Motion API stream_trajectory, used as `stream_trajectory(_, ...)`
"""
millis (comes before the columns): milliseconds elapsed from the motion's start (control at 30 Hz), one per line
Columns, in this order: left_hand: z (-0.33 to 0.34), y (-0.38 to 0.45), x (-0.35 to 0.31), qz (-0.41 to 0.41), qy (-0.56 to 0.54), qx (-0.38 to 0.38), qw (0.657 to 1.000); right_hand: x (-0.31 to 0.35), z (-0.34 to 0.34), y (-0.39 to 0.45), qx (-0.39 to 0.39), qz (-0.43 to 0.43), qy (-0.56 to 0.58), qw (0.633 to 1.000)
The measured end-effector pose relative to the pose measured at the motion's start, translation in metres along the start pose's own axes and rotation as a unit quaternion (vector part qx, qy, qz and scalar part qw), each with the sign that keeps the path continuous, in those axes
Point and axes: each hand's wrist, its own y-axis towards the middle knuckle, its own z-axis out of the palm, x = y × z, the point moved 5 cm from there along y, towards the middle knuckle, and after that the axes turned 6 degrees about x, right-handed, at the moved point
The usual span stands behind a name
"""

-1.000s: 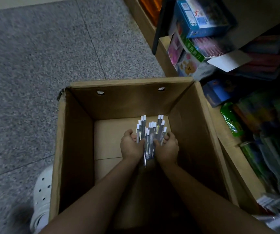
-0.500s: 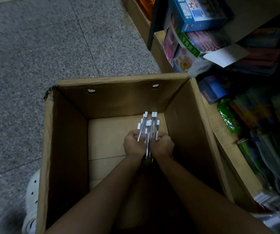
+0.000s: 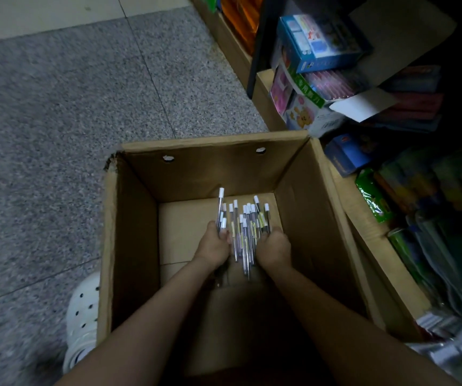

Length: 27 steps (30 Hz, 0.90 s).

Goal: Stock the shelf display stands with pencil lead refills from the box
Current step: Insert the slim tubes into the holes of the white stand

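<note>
Cardboard box point(image 3: 129, 246) on the floor, both hands inside holding refills point(image 3: 245, 232).
Left hand point(image 3: 214, 247) and right hand point(image 3: 274, 250) grip the white-capped bundle between them, fingers curled around it, above the box bottom.

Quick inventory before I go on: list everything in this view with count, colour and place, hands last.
cardboard box: one, brown, open on the floor, centre
pencil lead refills: one bundle, exact count unclear, clear tubes with white caps, between both hands inside the box
blue boxes: at least two, on the shelf, upper right
cartoon-printed box: one, white and pink, below the upper blue box
green packets: several, lower shelf, right edge; blurred
floor: grey speckled, left
shoe: one, white with holes, left of the box
left hand: grips the bundle's left side
right hand: grips the bundle's right side
</note>
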Motion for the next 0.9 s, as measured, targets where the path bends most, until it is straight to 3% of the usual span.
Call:
stream_trajectory(100, -0.003, -0.021, -0.016, 0.007, -0.057, 0.018, 0.998, -0.006, -0.005, -0.021, 0.019, 0.057, 0.144, 0.988)
stream_trajectory(167, -0.006, -0.038, -0.036, 0.031, -0.086, 0.035, 0.995, -0.007, -0.006, -0.041, 0.056, 0.070, 0.275, 0.957)
stream_trajectory(367, -0.009, -0.111, -0.115, 0.125, -0.098, 0.093, 0.983, 0.026, -0.056, -0.119, 0.097, -0.056, 0.471, 0.875)
stream_trajectory(500, -0.005, -0.169, -0.178, 0.212, -0.048, 0.094, 0.972, 0.056, -0.121, -0.177, 0.066, -0.178, 0.453, 0.871)
stream_trajectory(667, 0.023, -0.246, -0.246, 0.289, -0.056, 0.193, 0.936, 0.075, -0.202, -0.244, 0.020, -0.303, 0.417, 0.857)
stream_trajectory(900, 0.061, -0.303, -0.288, 0.361, -0.065, 0.220, 0.904, 0.058, -0.263, -0.296, -0.076, -0.335, 0.289, 0.893)
